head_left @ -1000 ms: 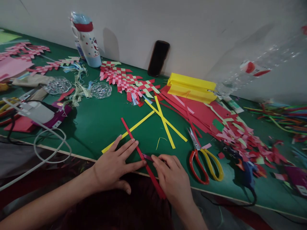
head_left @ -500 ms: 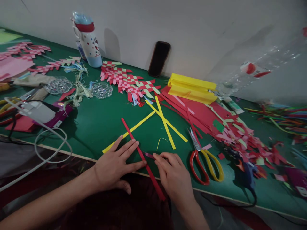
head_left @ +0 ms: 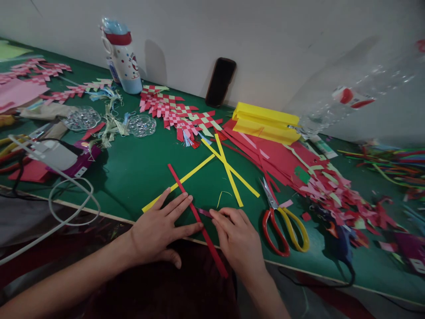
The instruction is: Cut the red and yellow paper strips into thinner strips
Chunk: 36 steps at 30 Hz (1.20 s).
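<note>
My left hand [head_left: 159, 230] lies flat on the green table [head_left: 133, 168], fingers spread, their tips against a long red paper strip [head_left: 195, 217] that runs diagonally toward me. A yellow strip [head_left: 195, 169] passes under this hand. My right hand [head_left: 239, 241] rests on the other side of the red strip, fingers curled and pressed together on a small pink strip [head_left: 204, 212]. Two more yellow strips [head_left: 229, 170] lie crossed just beyond.
Red-and-yellow scissors [head_left: 282, 217] lie right of my right hand. Woven red paper pieces [head_left: 179, 113], a yellow paper stack [head_left: 265, 122], red sheets and scraps [head_left: 332, 190], a bottle [head_left: 121, 55], a phone [head_left: 220, 82], a clear plastic bottle [head_left: 348, 97] and a white cable [head_left: 66, 204] surround the spot.
My right hand has shifted slightly along the red strip; the left hand has stayed flat in place.
</note>
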### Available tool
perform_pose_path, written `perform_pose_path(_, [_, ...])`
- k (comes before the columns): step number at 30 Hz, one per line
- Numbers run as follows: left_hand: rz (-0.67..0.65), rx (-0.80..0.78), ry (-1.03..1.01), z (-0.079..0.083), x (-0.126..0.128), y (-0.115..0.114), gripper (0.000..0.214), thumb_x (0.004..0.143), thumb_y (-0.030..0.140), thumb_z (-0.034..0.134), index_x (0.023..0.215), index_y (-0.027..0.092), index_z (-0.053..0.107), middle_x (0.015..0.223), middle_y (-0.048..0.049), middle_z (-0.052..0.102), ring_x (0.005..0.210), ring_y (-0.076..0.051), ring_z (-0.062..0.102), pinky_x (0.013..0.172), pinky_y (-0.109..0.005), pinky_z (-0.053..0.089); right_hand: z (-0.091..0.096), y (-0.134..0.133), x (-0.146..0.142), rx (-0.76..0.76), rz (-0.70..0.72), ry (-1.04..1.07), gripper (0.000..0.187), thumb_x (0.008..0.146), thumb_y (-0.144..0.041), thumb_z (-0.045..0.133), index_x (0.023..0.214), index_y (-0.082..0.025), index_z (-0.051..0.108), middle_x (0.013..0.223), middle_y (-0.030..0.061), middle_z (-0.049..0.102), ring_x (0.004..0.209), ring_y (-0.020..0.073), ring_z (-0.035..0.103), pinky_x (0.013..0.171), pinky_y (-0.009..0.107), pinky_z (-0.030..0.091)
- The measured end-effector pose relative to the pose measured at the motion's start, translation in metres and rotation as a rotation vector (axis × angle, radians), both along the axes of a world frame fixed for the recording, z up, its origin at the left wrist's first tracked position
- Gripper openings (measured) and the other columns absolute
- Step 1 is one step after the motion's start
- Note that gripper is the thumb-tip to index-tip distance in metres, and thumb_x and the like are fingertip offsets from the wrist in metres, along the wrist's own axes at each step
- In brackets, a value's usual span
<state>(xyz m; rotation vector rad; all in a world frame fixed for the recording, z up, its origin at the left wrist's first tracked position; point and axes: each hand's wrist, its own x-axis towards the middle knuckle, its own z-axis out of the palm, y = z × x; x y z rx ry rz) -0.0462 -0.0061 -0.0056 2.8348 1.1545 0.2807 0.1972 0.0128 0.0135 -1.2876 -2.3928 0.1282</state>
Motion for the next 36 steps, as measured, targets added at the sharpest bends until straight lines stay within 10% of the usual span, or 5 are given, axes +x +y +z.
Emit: perform_pose_path(36, [0.006, 0.015, -0.016, 0.002, -0.007, -0.002, 0.09, 0.072, 0.085, 0.04, 0.149, 0.041, 0.027, 0.157, -0.0148, 0.026, 0.141, -0.037, 0.028, 0.112, -0.064, 0.001, 0.001, -0.009, 0.003, 0.009, 0.042, -0.05, 0.027, 0.094, -0.017, 0.05, 0.11, -0.021, 0.071, 0.093, 0.0073, 0.066, 0.085, 0.0178, 0.059, 0.076, 0.031, 0.052])
